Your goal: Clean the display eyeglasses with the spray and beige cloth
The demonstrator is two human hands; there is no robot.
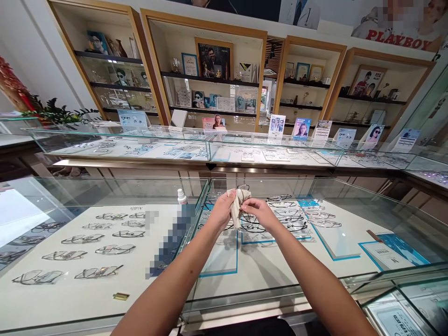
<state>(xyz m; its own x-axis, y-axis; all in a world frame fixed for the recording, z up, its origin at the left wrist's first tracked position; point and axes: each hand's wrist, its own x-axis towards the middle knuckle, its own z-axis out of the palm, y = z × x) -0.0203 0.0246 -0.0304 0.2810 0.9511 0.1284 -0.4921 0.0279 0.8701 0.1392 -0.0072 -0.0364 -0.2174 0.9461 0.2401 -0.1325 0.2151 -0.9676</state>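
Note:
Both hands meet above the glass display case. My left hand is closed on a cream cloth, which is bunched and hangs down between the hands. Just right of the cloth, my right hand has its fingers pinched together at a thin dark eyeglass frame, partly hidden by the cloth and fingers. Part of a lens rim shows above the cloth. Rows of eyeglasses lie in the case below and behind my right hand, and more eyeglasses lie in the left case.
A small white bottle stands behind the left case's pale surface. A gold-coloured clip lies near the front left. Glass edges run along the cases. Beyond stands a long glass counter with upright cards, and wooden shelves line the wall.

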